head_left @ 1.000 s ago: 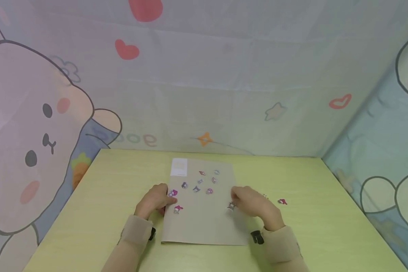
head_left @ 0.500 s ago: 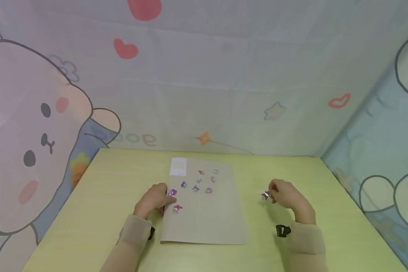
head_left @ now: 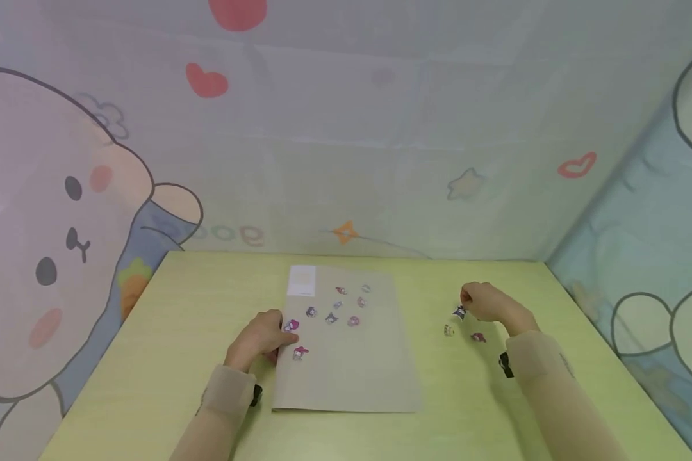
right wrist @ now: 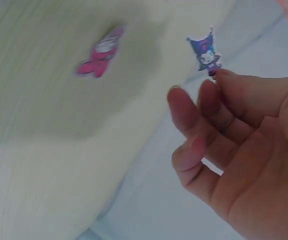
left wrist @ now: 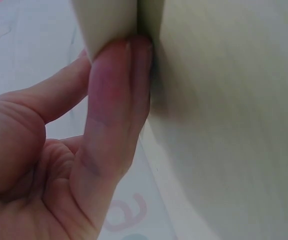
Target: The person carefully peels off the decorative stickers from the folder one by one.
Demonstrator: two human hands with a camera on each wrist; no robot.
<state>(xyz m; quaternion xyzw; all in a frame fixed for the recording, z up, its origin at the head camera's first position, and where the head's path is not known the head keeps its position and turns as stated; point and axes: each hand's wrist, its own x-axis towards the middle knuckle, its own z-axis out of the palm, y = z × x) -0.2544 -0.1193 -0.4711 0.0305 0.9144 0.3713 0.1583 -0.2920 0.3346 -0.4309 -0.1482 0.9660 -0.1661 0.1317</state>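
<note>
Pinching a small purple-and-blue sticker above the right side of the desk, the right hand kept a narrow grip on it. Two stickers already lay on the desk beside that hand; judging by this, peeling was partly done, with some eight stickers left on the brown sheet. The left hand pressed flat fingers on the sheet's left edge. Sticker designs were too small to read, and the wrist views were blurred.
</note>
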